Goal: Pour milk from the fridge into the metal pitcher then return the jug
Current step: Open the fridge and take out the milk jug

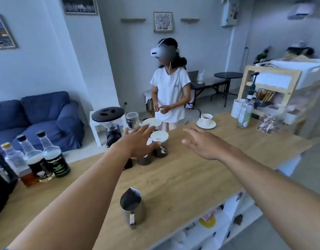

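A metal pitcher point(133, 207) stands upright near the front edge of the wooden counter point(182, 177), with its handle toward me and nothing visible inside. Both my arms stretch out over the counter above it. My left hand point(139, 141) hovers with fingers spread in front of some jars. My right hand point(206, 145) is held flat and open over the counter's middle. Neither hand holds anything. No milk jug or fridge is in view.
Three syrup bottles point(45, 159) stand at the counter's left. Lidded jars point(159, 145) and a coffee grinder point(110, 123) sit behind my left hand. A cup on a saucer point(206, 120) and a pump bottle point(245, 112) stand far right. A person in a headset point(169, 91) stands across the counter.
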